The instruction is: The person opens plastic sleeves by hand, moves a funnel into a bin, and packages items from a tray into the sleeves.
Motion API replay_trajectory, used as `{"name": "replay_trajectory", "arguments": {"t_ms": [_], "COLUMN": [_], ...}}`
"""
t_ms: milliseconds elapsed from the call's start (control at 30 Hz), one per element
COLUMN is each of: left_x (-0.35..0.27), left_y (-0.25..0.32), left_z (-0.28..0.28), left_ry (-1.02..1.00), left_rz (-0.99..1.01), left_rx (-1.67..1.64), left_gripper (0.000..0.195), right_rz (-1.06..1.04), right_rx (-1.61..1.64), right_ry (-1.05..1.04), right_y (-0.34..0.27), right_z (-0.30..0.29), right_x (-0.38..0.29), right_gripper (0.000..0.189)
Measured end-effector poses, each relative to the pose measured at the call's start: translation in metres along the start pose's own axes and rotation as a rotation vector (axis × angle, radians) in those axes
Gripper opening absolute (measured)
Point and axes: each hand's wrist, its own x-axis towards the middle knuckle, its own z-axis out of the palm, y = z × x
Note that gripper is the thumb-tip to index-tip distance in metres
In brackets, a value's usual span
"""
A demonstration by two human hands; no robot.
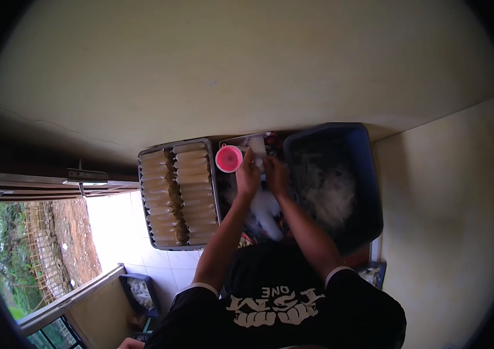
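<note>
Both my hands are close together over the space between two dark plastic crates. My left hand (249,175) is beside a pink plastic funnel (229,159), and a translucent plastic bag (257,146) shows at its fingertips. My right hand (276,175) has its fingers bent near the same pale plastic. Whether either hand grips it is too blurred to tell. Below the hands, between my forearms, lies a heap of clear plastic bags (266,213). On the left, a crate (215,192) holds two columns of filled bags (192,178) with brownish contents.
A deep dark blue tub (373,192) with loose clear plastic (332,192) stands on the right. The wall (247,78) rises close behind the crates. At lower left are a smaller dark crate (155,292), a window opening and part of another person (131,343).
</note>
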Motion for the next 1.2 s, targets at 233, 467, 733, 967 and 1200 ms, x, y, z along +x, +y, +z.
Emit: {"name": "replay_trajectory", "arguments": {"t_ms": [233,467,733,967,1200], "left_x": [-0.008,-0.022,-0.026,-0.024,-0.023], "left_y": [0.022,0.027,0.024,0.017,0.008], "left_z": [0.005,0.005,0.002,0.003,0.003], "left_ry": [-0.139,-0.107,-0.147,-0.178,-0.158], "left_rz": [-0.125,-0.017,-0.113,-0.247,-0.287], "left_rx": [0.096,0.095,0.056,-0.165,-0.288], "left_gripper": [0.063,0.063,0.059,0.052,0.052], "right_rz": [0.066,-0.093,-0.189,-0.225,-0.219], "right_rx": [0.003,-0.072,-0.180,-0.227,-0.293], "right_ry": [0.054,0.074,0.144,0.113,0.075], "right_y": [0.007,-0.001,0.004,0.015,0.000], "right_z": [0.001,-0.004,0.000,0.002,0.004], "right_x": [0.011,0.012,0.006,0.004,-0.003], "right_gripper": [0.030,0.026,0.030,0.044,0.054]}}
